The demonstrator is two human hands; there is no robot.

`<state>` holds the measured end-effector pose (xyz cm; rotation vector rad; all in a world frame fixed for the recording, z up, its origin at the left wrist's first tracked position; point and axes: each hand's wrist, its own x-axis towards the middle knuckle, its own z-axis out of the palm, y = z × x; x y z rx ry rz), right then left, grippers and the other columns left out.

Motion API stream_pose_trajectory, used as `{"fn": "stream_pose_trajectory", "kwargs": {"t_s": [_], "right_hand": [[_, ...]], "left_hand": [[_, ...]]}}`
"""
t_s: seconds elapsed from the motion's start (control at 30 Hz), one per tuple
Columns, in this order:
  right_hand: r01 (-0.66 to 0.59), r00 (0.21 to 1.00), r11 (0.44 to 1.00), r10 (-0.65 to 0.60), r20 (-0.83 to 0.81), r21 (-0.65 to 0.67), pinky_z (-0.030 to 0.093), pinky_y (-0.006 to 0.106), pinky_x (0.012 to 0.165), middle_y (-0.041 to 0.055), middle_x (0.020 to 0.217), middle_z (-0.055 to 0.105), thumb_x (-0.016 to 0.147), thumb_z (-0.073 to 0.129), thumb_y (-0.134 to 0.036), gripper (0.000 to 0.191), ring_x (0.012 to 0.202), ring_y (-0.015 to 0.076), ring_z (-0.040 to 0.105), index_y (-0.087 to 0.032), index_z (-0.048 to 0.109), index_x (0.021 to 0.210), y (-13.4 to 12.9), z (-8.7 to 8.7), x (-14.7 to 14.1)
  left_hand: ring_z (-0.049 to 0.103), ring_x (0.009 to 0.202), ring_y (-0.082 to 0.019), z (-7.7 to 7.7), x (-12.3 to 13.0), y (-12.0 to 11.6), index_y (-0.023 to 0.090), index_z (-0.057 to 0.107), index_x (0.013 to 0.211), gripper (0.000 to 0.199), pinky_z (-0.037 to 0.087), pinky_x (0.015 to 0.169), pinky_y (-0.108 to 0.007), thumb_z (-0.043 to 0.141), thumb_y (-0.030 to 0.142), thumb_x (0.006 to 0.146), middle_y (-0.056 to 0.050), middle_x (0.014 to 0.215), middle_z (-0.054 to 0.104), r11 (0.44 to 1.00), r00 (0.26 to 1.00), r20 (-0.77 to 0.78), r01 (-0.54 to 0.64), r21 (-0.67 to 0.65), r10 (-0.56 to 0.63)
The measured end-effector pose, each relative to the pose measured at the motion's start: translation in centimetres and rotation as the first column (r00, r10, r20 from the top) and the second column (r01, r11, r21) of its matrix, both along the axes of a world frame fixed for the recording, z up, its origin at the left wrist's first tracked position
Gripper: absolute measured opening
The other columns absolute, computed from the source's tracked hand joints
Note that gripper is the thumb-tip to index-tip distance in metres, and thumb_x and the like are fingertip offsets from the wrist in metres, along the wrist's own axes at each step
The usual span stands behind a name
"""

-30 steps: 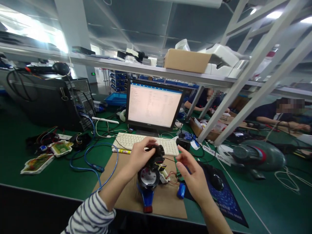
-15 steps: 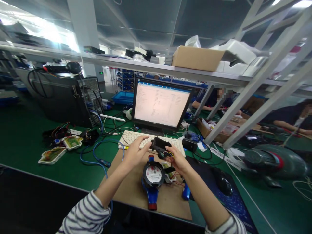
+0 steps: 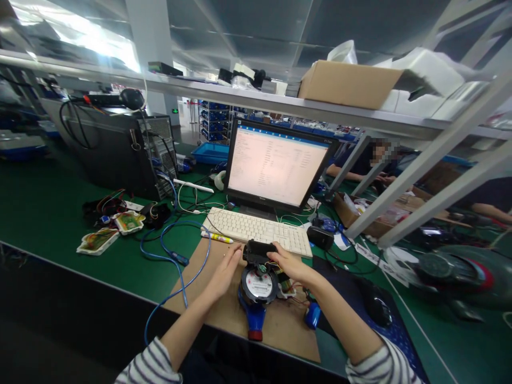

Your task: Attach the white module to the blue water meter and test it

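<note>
In the middle of a brown board lies a blue water meter with a round white dial and a red end cap. My right hand grips the right side of a black rectangular housing, tilted over the dial's far edge, with thin wires by the fingers. My left hand is beside the housing's left side, fingers stretched out; I cannot tell whether the fingertips touch it. Right of the meter lie a circuit board with wires and a blue cylinder.
Behind the hands stand a white keyboard and a monitor. Blue cable loops at the left, near wired circuit boards. A mouse and a dark green power tool are at the right. Co-workers sit beyond the shelf posts.
The black housing has come down from over the keyboard to the meter's dial. My left hand has moved down and its fingers have straightened. The head view has shifted slightly.
</note>
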<state>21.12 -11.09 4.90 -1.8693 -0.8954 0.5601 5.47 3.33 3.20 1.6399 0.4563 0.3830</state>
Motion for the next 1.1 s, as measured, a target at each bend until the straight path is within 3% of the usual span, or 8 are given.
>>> {"fn": "stream_pose_trajectory", "kwargs": {"t_s": [0.23,0.37,0.47,0.57,0.67,0.9,1.0,1.1], "right_hand": [[-0.026,1.000,0.998,0.026,-0.009,-0.057,0.041,0.042,0.092,0.0085,0.103,0.064,0.077,0.055,-0.046,0.032,0.099,0.0232,0.057,-0.019,0.059,0.094,-0.5,2.1,-0.3],[0.316,0.932,0.928,-0.342,0.117,0.198,0.044,0.035,0.085,0.0079,0.104,0.060,0.080,0.050,-0.053,0.037,0.098,0.0210,0.056,-0.021,0.054,0.099,-6.2,4.3,-0.3],[0.478,0.854,0.866,-0.419,0.308,-0.148,0.043,0.032,0.065,0.0024,0.077,0.060,0.079,0.050,-0.053,0.034,0.069,0.0192,0.057,-0.022,0.053,0.092,-11.2,3.9,-1.3],[0.480,0.868,0.689,-0.283,0.407,-0.543,0.036,0.030,0.055,-0.0002,0.067,0.058,0.079,0.049,-0.050,0.028,0.062,0.0204,0.057,-0.023,0.053,0.086,-14.7,1.9,-3.1],[0.495,0.867,0.579,-0.281,0.412,-0.648,0.037,0.030,0.056,0.0024,0.077,0.060,0.073,0.055,-0.044,0.028,0.068,0.0219,0.059,-0.022,0.051,0.090,-16.6,-0.5,-4.4],[0.495,0.856,0.670,-0.268,0.443,-0.553,0.039,0.031,0.060,0.0043,0.071,0.060,0.073,0.046,-0.032,0.011,0.065,0.0213,0.058,-0.021,0.049,0.074,-19.1,-3.8,-3.1],[0.628,0.772,0.599,-0.396,0.498,-0.497,0.035,0.029,0.054,0.0011,0.063,0.056,0.072,0.048,-0.036,0.013,0.058,0.0211,0.054,-0.023,0.048,0.074,-18.4,-2.2,-2.0],[0.685,0.715,0.697,-0.587,0.379,-0.211,0.033,0.027,0.049,-0.0030,0.054,0.047,0.071,0.057,-0.049,0.030,0.050,0.0157,0.047,-0.022,0.045,0.068,-15.9,0.7,-1.1]], "left_hand": [[0.031,0.132,-0.029,0.1,0.8,-1.2,0.011,0.018,0.140,0.097,0.025,0.109,-0.044,0.069,0.048,0.066,-0.020,0.142,0.031,0.997,0.997,0.051,0.056,0.048,-0.059],[0.036,0.128,-0.031,0.8,1.1,-1.5,0.014,0.023,0.139,0.097,0.028,0.107,-0.048,0.077,0.036,0.061,-0.019,0.139,0.037,0.991,0.997,-0.016,0.076,0.108,-0.075],[0.046,0.120,-0.029,0.9,1.4,-1.5,0.014,0.030,0.135,0.088,0.033,0.104,-0.046,0.076,0.031,0.061,-0.017,0.130,0.047,0.993,0.998,-0.020,0.069,0.097,-0.067],[0.050,0.116,-0.027,0.7,1.6,-1.5,0.016,0.032,0.132,0.085,0.036,0.102,-0.044,0.076,0.030,0.061,-0.015,0.129,0.048,0.994,0.998,0.001,0.059,0.095,-0.060],[0.050,0.116,-0.028,0.5,1.6,-1.5,0.016,0.032,0.132,0.084,0.037,0.101,-0.045,0.075,0.030,0.061,-0.015,0.127,0.049,0.992,0.998,-0.012,0.066,0.108,-0.065],[0.051,0.114,-0.028,0.5,1.5,-1.6,0.018,0.033,0.132,0.083,0.039,0.100,-0.044,0.075,0.031,0.061,-0.014,0.123,0.052,0.989,0.999,-0.010,0.047,0.140,-0.046],[0.052,0.113,-0.028,0.6,1.5,-1.7,0.018,0.034,0.131,0.082,0.039,0.099,-0.044,0.075,0.031,0.061,-0.013,0.122,0.054,0.985,0.999,-0.038,0.044,0.164,-0.038],[0.052,0.112,-0.030,0.7,1.5,-1.7,0.019,0.036,0.130,0.082,0.039,0.098,-0.047,0.075,0.033,0.059,-0.013,0.121,0.055,0.982,0.998,-0.060,0.028,0.189,-0.017]]}}
